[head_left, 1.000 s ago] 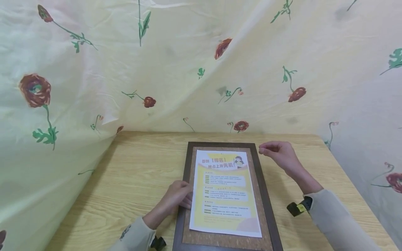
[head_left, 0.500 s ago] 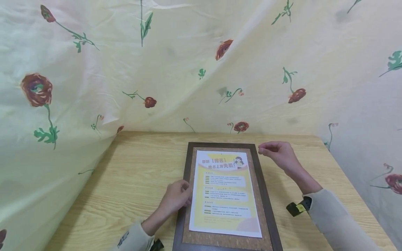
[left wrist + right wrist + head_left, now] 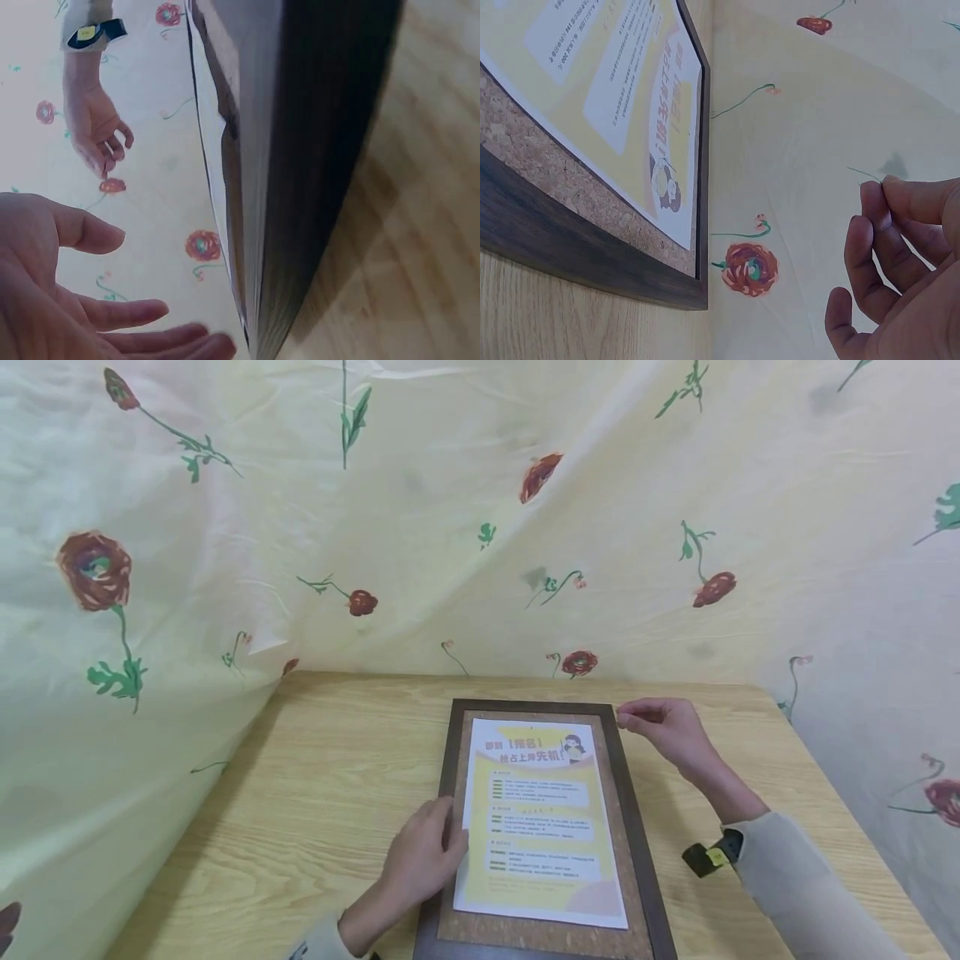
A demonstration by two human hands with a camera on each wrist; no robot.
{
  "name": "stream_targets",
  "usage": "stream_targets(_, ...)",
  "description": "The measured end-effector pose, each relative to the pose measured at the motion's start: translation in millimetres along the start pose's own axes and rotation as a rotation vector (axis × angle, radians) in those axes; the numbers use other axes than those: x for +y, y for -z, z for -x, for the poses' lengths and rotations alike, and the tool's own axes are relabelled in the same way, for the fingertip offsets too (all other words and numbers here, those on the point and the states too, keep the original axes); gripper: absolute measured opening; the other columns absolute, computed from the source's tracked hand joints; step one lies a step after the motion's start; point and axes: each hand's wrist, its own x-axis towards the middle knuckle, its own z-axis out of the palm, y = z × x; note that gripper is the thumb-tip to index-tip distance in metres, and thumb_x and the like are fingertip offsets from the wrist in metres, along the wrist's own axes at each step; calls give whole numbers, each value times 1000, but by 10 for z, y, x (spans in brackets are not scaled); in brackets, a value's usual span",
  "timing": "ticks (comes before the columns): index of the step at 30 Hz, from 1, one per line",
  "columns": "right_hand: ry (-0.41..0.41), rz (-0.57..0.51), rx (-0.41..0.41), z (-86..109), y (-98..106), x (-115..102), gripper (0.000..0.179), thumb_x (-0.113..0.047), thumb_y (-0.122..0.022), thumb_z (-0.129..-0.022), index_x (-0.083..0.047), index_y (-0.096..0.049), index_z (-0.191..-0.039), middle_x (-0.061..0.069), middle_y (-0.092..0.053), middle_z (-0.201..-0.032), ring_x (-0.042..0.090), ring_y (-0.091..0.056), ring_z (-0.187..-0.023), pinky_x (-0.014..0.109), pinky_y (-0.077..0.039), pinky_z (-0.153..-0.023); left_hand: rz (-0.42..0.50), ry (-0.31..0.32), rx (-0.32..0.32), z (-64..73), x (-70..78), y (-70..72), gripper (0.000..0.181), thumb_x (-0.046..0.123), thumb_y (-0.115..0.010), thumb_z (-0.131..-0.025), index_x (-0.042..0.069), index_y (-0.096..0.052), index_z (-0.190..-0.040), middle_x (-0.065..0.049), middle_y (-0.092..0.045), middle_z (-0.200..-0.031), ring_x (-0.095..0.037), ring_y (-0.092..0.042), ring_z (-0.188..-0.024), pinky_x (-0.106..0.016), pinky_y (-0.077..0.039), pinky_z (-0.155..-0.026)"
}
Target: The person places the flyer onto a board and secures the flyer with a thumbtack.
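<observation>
A yellow and white printed sheet [image 3: 536, 827] lies on a cork board [image 3: 540, 937] with a dark wooden frame [image 3: 633, 827]. At the sheet's top edge is a tiny dark dot. In the left wrist view the sheet's edge [image 3: 214, 142] bows slightly off the cork. Over the frame's left side is my left hand [image 3: 423, 852]; its fingers [image 3: 127, 313] are extended, apart from the board in the left wrist view. Beside the top right corner, my right hand [image 3: 675, 735] pinches a tiny dark thing between thumb and fingertip, mostly hidden.
The board lies on a light wood-grain table [image 3: 330, 760]. A flower-printed cloth [image 3: 420, 527] hangs behind the table and along both sides. A black band with a yellow patch [image 3: 708, 858] is on the right wrist.
My left hand has turned and moved slightly right, so its thumb is over the sheet's left edge. The right hand stays almost still. The head view has shifted a little.
</observation>
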Motion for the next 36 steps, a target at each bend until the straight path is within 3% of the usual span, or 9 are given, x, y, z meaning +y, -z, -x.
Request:
stream_targets(3,2,2,-9,-19,-17,-30,25,-8,-65,-96,10,-67,-113,24,-69,-107,4,-66,-87,18,-52,-77,-68,-21,16,44,-7,-19,48,17,-67,-88,-8,-58,-127,-31,-58,-120,-41,-63,-103,-48,-58,-72)
stream_targets(5,1,-1,-15,-32,-26,-46,26,-9,-65,-96,10,-67,-113,24,-69,-108,7,-66,-88,19,-53,-78,-100,-14,-2,70,-10,-38,56,23,-68,-87,-6,-55,-133,-37,-44,-138,-52,-48,-123,-61,-50,-87)
stream_targets(7,-2,-1,-20,-43,-34,-57,27,-10,-65,-97,9,-67,-114,24,-69,-108,9,-67,-89,19,-53,-78,-118,13,-42,94,-12,-59,66,29,-69,-87,-3,-49,-141,-37,-35,-145,-54,-39,-130,-66,-43,-93)
stream_targets(10,-8,3,-21,-53,-48,-65,26,-10,-64,-97,10,-66,-114,24,-69,-109,11,-68,-91,19,-53,-78,-136,52,-114,123,-15,-94,78,36,-69,-86,1,-39,-149,-35,-26,-152,-54,-31,-135,-68,-37,-98)
stream_targets(15,-6,11,-23,-71,-89,-65,26,-9,-64,-97,10,-67,-114,23,-69,-109,10,-67,-90,20,-52,-78,-152,86,-225,183,-36,-135,88,48,-69,-84,1,-36,-151,-32,-16,-157,-56,-18,-140,-71,-28,-103)
stream_targets(23,-18,30,-40,-98,-137,-87,27,-13,-63,-98,8,-67,-115,22,-69,-110,9,-65,-91,19,-51,-78,-190,58,-325,318,-100,-170,103,67,-68,-78,7,-32,-154,-29,-7,-160,-52,-7,-144,-66,-21,-109)
stream_targets(36,10,9,-51,-153,-235,-144,25,-9,-65,-96,9,-68,-113,23,-69,-108,8,-64,-89,21,-53,-77,-47,91,-505,374,-103,-150,127,81,-68,-63,7,-24,-157,-31,11,-159,-48,16,-144,-66,-4,-112)
